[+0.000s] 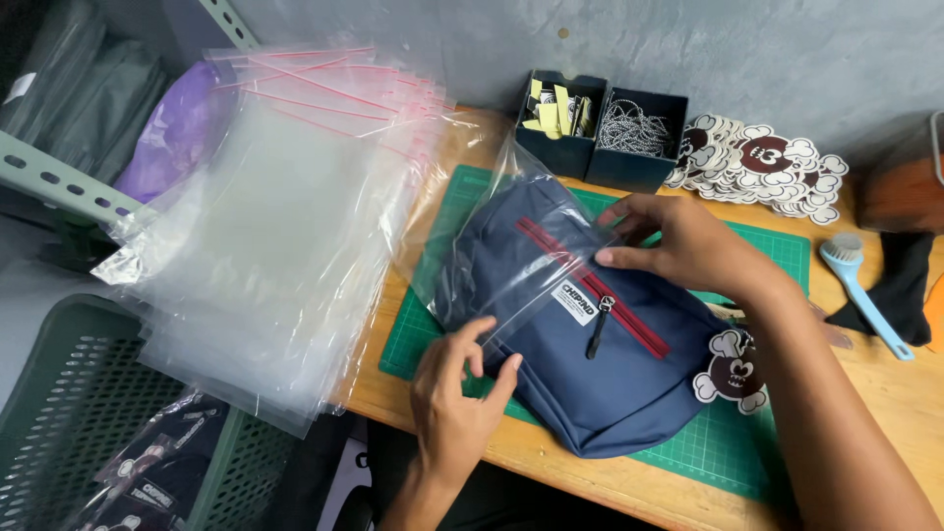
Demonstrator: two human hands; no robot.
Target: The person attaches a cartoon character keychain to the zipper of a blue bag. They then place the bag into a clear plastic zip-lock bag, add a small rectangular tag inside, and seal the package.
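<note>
A navy blue pouch bag [610, 393] with a red zipper and a white label lies on the green cutting mat [728, 442], its far end inside a clear plastic zip bag [501, 246]. My left hand [454, 385] pinches the near edge of the plastic bag's mouth. My right hand [678, 246] grips the far edge of the mouth over the bag's top. A skull-shaped sticker [733, 369] lies beside the bag under my right forearm.
A stack of clear zip bags [265, 226] lies to the left. A green crate [69, 413] with packed bags sits at lower left. At the back stand two dark boxes [600, 133] and a pile of stickers [757, 162]. A blue brush [860, 285] lies to the right.
</note>
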